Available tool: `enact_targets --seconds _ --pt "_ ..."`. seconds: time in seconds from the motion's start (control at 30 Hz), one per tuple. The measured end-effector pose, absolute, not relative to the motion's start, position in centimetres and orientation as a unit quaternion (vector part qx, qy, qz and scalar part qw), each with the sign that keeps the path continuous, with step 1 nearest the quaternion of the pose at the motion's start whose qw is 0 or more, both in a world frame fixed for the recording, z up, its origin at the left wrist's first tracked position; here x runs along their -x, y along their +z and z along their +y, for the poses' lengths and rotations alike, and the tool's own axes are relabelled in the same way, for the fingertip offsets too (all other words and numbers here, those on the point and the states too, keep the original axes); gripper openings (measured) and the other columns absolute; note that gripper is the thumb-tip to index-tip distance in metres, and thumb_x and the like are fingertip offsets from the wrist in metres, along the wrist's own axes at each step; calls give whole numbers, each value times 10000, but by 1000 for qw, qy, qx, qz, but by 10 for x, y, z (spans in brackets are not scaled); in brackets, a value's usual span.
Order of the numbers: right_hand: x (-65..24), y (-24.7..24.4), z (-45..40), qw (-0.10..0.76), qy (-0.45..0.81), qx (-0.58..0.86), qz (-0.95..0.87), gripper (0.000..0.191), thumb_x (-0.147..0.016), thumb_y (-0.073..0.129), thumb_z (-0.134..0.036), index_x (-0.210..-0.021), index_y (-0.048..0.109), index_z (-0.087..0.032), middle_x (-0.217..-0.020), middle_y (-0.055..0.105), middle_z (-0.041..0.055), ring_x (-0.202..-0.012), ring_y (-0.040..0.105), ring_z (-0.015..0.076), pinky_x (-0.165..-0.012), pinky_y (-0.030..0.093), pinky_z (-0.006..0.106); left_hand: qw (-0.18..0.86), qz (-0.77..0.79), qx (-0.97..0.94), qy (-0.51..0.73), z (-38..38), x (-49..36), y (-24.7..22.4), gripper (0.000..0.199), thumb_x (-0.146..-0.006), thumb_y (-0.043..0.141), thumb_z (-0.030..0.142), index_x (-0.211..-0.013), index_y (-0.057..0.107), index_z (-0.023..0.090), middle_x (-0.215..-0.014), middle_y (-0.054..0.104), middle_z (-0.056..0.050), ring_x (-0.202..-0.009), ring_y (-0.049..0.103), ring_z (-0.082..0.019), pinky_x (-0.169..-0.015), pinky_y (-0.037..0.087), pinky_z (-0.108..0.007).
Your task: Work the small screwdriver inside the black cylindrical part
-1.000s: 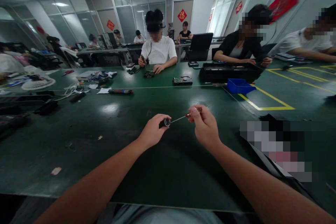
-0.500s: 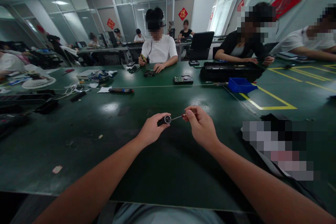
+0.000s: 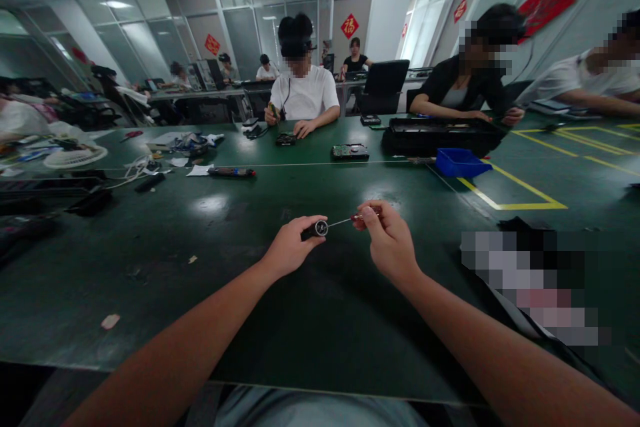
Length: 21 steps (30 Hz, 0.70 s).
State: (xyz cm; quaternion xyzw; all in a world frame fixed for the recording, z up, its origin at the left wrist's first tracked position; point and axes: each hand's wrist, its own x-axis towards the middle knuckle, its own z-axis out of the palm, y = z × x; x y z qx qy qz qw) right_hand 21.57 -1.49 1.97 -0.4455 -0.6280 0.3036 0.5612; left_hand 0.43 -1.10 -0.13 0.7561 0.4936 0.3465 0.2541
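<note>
Above the green table [image 3: 280, 340], my left hand [image 3: 293, 247] is closed round a small dark cylindrical part [image 3: 315, 229] with a silvery ring at the end facing me. My right hand [image 3: 390, 237] pinches the reddish handle of a screwdriver [image 3: 361, 217]. Its thin metal shaft points left and reaches the ringed end of the part. Whether the tip touches the part or enters it, I cannot tell. My fingers partly cover both the part and the handle.
Across the table lie a drive-like device [image 3: 349, 152], a blue bin [image 3: 461, 163], a long black housing [image 3: 443, 137] and a pen-shaped tool [image 3: 232, 172]. A blurred-out item [image 3: 530, 290] lies at right. Co-workers sit opposite. Cables and loose parts crowd the left.
My right hand and the screwdriver have shifted slightly right, and more of the shaft seems to show. My left hand has barely moved with the part.
</note>
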Motion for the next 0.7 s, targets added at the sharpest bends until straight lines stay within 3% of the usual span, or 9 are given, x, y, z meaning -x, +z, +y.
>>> enact_targets --seconds 0.7 --pt "-215 19 -15 535 314 436 -652 210 -979 502 -402 -961 607 -221 -835 695 39 -767 676 192 -733 530 353 255 465 -772 350 -12 -3 -2 432 -867 701 178 -1282 639 280 -1259 663 -31 -1187 593 -219 -1076 427 -404"
